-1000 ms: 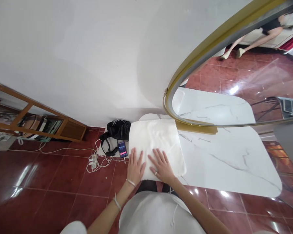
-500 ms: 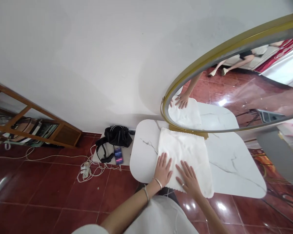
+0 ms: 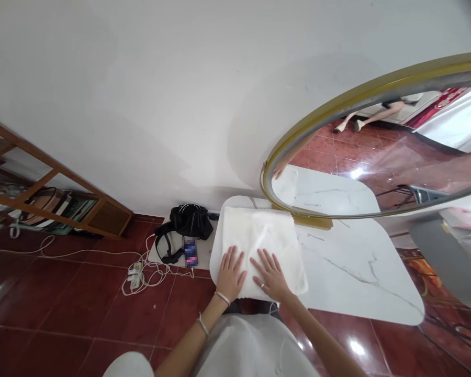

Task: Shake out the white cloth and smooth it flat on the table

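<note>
Wooden shelving [image 3: 112, 215] is seen well left of the grip. White cloth [image 3: 261, 230], laid on a marble-patterned tabletop [image 3: 337, 283], is covered by left hand [image 3: 230, 276] and right hand [image 3: 271, 277], both splayed, nothing grasped; gold-framed mirror [image 3: 361, 149] is seen beyond, rightward.

watching remotely, i see the left hand [image 3: 230, 276] and right hand [image 3: 275, 280] resting palm-down, slightly apart, on a white cloth [image 3: 259, 228] over the marbled table [image 3: 349, 285]; i also make out a gold-framed mirror [image 3: 377, 154] at right and a black bag [image 3: 191, 221] at left.
</note>
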`<state>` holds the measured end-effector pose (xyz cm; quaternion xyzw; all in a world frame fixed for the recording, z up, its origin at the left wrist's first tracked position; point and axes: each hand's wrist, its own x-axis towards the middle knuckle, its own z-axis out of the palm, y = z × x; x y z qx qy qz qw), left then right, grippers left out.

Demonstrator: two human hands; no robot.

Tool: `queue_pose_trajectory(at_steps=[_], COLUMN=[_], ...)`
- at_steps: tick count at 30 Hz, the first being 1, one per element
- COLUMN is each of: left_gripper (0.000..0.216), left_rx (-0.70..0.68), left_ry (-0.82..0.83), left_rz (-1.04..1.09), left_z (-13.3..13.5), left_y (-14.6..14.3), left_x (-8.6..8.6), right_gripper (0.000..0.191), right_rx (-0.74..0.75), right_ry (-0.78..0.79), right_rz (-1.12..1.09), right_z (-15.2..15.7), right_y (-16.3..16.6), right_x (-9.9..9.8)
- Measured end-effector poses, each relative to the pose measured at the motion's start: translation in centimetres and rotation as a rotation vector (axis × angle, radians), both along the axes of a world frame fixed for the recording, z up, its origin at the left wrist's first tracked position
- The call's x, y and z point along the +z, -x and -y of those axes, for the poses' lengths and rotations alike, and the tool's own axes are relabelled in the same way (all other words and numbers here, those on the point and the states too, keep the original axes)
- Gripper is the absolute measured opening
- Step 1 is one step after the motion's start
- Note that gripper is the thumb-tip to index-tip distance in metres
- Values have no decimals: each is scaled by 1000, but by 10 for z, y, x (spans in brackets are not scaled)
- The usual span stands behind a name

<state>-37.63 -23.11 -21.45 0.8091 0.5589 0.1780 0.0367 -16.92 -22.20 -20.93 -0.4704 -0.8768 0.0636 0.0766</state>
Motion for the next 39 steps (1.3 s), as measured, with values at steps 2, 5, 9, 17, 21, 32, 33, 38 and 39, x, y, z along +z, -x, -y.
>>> queue_pose_trajectory(at_steps=[2, 5, 9, 17, 21, 32, 33, 38, 39], left_gripper=[58, 57, 55, 62, 65, 28, 25, 27, 31], left_rx=[67, 152, 222, 79, -63, 345, 347, 181, 140], left_ry=[-25, -48, -53, -39, 1, 205, 242, 323, 321], left_rz=[-12, -25, -49, -69, -38, 393, 412, 454, 458], left_z=[5, 12, 16, 2, -4, -96, -111, -153, -153], left_y=[16, 32, 36, -19, -72, -121, -118, -108, -109], left_x=[-1, -2, -2, -4, -7, 20, 24, 47, 54], right_gripper=[59, 59, 58, 57, 55, 49, 48, 46, 46], right_rx=[55, 107, 128, 25, -122, -283, -282, -305, -308], right_ry=[2, -1, 10, -3, 5, 308, 327, 356, 361], right_rz=[-7, -20, -44, -59, -67, -184, -194, -217, -219], right_z=[-7, -14, -17, -3, 20, 40, 39, 31, 29], right_y=[18, 39, 47, -13, -68, -96, -93, -87, -88], right_x=[3, 7, 8, -1, -8, 7, 10, 13, 10])
